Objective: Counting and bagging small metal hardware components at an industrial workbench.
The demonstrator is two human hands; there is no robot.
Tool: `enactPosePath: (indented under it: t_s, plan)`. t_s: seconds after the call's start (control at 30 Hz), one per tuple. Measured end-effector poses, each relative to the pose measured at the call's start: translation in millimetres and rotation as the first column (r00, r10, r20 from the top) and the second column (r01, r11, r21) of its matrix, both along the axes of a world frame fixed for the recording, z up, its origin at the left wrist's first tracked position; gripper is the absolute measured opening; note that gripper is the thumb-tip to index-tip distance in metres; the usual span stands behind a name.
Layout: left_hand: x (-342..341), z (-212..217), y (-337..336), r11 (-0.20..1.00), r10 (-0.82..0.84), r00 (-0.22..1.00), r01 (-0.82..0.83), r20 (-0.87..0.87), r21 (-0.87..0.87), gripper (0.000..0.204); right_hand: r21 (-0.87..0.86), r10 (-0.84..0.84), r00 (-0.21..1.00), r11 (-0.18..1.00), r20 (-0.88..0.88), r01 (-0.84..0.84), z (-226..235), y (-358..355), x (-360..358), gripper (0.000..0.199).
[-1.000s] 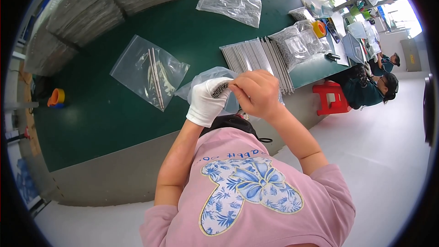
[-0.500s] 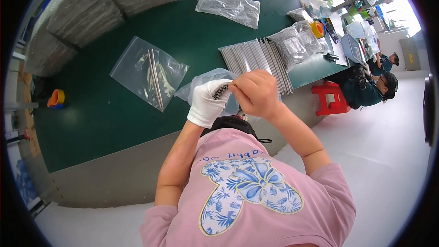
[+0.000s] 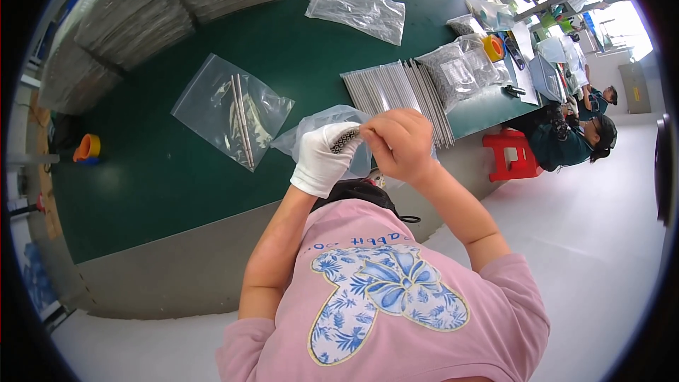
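Note:
In a white glove, my left hand [image 3: 317, 160] is closed around a bundle of thin metal tubes [image 3: 345, 142], whose round ends face up. My bare right hand [image 3: 403, 143] is pinched right beside the bundle's edge; whatever its fingertips hold is hidden or too small to make out. Beneath both hands lies a translucent plastic bag [image 3: 363, 163] at the table's near edge. To the left, a flat clear bag [image 3: 205, 102] carries two slim rods [image 3: 241, 124]. A row of grey metal tubes [image 3: 385, 88] lies just beyond my right hand.
Wrapped stacks [image 3: 134, 25] stand at the far left of the green table [image 3: 163, 198]. A tape roll [image 3: 89, 147] sits at the left. Filled clear bags [image 3: 453, 74] and another tape roll [image 3: 493, 47] are at the right. Two people work beyond a red stool [image 3: 511, 158].
My right hand has shifted very slightly to the right, away from the bundle's edge. The left hand keeps its hold on the tubes.

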State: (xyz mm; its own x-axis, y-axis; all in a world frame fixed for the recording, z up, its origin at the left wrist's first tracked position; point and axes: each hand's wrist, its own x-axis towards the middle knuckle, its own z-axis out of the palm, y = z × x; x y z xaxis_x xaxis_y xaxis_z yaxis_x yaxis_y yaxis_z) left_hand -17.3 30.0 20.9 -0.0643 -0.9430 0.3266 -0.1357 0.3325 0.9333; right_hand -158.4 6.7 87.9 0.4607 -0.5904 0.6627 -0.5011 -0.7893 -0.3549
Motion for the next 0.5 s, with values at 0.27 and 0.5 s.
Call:
enactPosePath:
  t_s: [0.27, 0.5]
  plan:
    - [0.2, -1.5, -0.8, 1.0, -0.004, 1.0, 0.005, -0.024, 0.029, 0.02, 0.156, -0.019, 0.999, 0.988, 0.038, 0.013, -5.0, -2.3, 1.9, 0.004]
    - [1.1, 1.2, -1.2, 1.0, 0.002, 1.0, -0.001, -0.024, 0.02, 0.021, 0.01, -0.023, 0.991, 1.0, -0.132, 0.025, 5.1, -6.3, 2.8, 0.007]
